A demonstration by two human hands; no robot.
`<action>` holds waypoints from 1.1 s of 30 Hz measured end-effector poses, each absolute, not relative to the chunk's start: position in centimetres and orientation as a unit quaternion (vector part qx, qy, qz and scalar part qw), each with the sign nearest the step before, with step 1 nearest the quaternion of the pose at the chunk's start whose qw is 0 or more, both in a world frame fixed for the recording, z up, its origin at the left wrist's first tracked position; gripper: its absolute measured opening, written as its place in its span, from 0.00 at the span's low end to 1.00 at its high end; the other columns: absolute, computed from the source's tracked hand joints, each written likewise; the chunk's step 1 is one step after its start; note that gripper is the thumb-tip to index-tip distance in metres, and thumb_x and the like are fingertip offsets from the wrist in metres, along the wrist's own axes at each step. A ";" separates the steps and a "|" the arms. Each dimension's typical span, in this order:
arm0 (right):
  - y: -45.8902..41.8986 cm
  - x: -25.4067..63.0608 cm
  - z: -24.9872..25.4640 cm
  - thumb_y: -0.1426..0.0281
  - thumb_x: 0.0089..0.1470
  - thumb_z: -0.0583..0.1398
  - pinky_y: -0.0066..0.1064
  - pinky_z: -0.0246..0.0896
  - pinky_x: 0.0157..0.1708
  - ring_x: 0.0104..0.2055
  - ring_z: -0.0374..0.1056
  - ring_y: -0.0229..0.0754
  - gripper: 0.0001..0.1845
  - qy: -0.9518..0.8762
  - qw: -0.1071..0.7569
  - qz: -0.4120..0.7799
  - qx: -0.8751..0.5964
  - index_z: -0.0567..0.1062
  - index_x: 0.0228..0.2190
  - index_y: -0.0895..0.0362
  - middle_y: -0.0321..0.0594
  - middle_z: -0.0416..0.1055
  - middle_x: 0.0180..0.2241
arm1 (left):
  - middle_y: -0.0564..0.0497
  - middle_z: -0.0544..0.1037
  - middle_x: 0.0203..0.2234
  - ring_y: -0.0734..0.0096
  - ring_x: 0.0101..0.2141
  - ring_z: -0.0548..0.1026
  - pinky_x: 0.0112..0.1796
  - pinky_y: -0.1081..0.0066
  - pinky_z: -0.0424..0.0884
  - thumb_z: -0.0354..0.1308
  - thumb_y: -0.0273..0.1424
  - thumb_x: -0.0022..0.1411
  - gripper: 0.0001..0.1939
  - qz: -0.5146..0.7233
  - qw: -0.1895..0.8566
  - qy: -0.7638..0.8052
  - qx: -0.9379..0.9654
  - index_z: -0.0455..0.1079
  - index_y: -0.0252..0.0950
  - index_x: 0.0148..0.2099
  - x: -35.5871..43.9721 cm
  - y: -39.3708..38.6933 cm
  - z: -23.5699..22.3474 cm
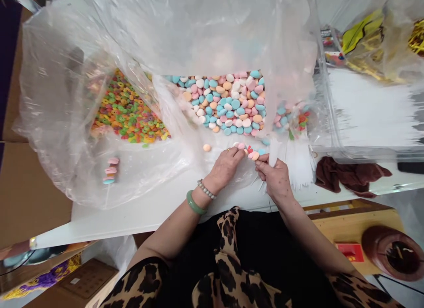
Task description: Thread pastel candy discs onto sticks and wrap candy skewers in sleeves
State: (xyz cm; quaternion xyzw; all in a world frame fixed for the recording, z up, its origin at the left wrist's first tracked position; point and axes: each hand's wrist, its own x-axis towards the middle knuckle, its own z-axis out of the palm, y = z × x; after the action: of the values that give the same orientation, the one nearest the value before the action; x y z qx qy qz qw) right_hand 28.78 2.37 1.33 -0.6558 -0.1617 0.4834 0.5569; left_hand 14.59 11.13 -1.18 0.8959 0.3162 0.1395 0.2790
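Much of the candy-disc pile (228,102) is veiled by the milky clear bag (215,38) overhead, & its far edge can't be traced. Ring gummies (132,115) at L are half covered by folded film. A cardboard box (33,193) is cut off by the L edge, & a clear bin (338,155) w/ white sticks (371,109) by the R. Dark print is carried on the yellow packaging (362,29), but it can't be read; same for the white label (74,281) on a brown carton (84,279) below & the yellow mark on a red pack (350,252). A short candy row (251,155) (pink, peach, white discs + red bits) is held btwn both hands, just above the table edge. Its L end is pinched by the L hand (228,166), fingertips drawn together, thumb partly hidden. Its R end is pinched btwn thumb & index of the R hand (276,177), other fingers curled; whether candy or stick is gripped there can't be told. Loose sticks are seen by that palm. One peach disc (207,147) is left lying near the L hand, & a candy stack (111,170) is laid well apart at far L, on or under film (unclear which)
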 end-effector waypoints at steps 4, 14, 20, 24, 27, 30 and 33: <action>2.3 29.2 1.4 0.68 0.41 0.65 0.25 0.44 0.15 0.16 0.52 0.30 0.10 -0.146 0.557 0.483 -0.660 0.72 0.27 0.58 0.31 0.64 0.18 | 0.46 0.71 0.40 0.66 0.40 0.68 0.41 0.67 0.64 0.44 0.32 0.69 0.14 0.131 0.305 0.312 0.890 0.69 0.38 0.48 14.7 11.5 -0.9; 0.9 28.1 2.0 0.64 0.47 0.61 0.30 0.56 0.25 0.24 0.63 0.39 0.07 -0.317 0.445 0.421 -0.724 0.75 0.27 0.55 0.34 0.69 0.23 | 0.50 0.74 0.29 0.72 0.30 0.71 0.35 0.69 0.68 0.61 0.34 0.58 0.12 0.293 0.553 0.515 0.585 0.75 0.36 0.44 11.6 12.4 -0.1; 1.0 25.7 2.5 0.62 0.55 0.57 0.32 0.59 0.33 0.31 0.67 0.43 0.11 -0.483 0.374 0.349 -0.711 0.76 0.28 0.53 0.37 0.72 0.27 | 0.53 0.74 0.23 0.77 0.23 0.72 0.25 0.77 0.68 0.69 0.34 0.48 0.19 0.314 0.795 0.460 0.243 0.74 0.34 0.43 8.8 12.6 2.0; 1.4 25.4 2.3 0.63 0.56 0.56 0.32 0.59 0.34 0.32 0.68 0.43 0.10 -0.512 0.361 0.334 -0.704 0.76 0.31 0.53 0.37 0.72 0.28 | 0.52 0.75 0.23 0.76 0.24 0.73 0.26 0.77 0.71 0.70 0.33 0.48 0.19 0.316 0.810 0.442 0.223 0.74 0.33 0.42 8.6 11.9 1.9; 1.4 25.5 2.3 0.64 0.57 0.56 0.32 0.58 0.33 0.32 0.68 0.43 0.10 -0.532 0.345 0.320 -0.704 0.76 0.31 0.52 0.37 0.72 0.29 | 0.52 0.75 0.23 0.76 0.24 0.73 0.27 0.76 0.71 0.70 0.34 0.47 0.20 0.318 0.807 0.444 0.224 0.74 0.32 0.42 8.8 11.8 1.8; 1.2 25.6 2.2 0.65 0.58 0.55 0.32 0.57 0.32 0.31 0.67 0.44 0.11 -0.553 0.318 0.294 -0.712 0.76 0.32 0.52 0.37 0.72 0.28 | 0.52 0.74 0.22 0.77 0.23 0.72 0.27 0.76 0.70 0.70 0.35 0.48 0.20 0.315 0.797 0.454 0.245 0.75 0.32 0.43 8.9 11.8 1.9; 1.2 25.6 2.2 0.67 0.59 0.53 0.32 0.57 0.33 0.33 0.68 0.44 0.11 -0.580 0.297 0.273 -0.708 0.76 0.33 0.53 0.38 0.72 0.29 | 0.53 0.72 0.22 0.77 0.24 0.71 0.29 0.75 0.68 0.67 0.37 0.51 0.19 0.316 0.771 0.463 0.302 0.75 0.32 0.44 9.3 11.3 2.0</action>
State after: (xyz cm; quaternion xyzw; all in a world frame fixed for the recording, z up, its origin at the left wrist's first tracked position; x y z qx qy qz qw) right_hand 25.56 1.17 2.20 -0.7081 -0.5797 0.2725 0.2972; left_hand 9.30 11.30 1.96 0.3020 0.4634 0.3158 0.7710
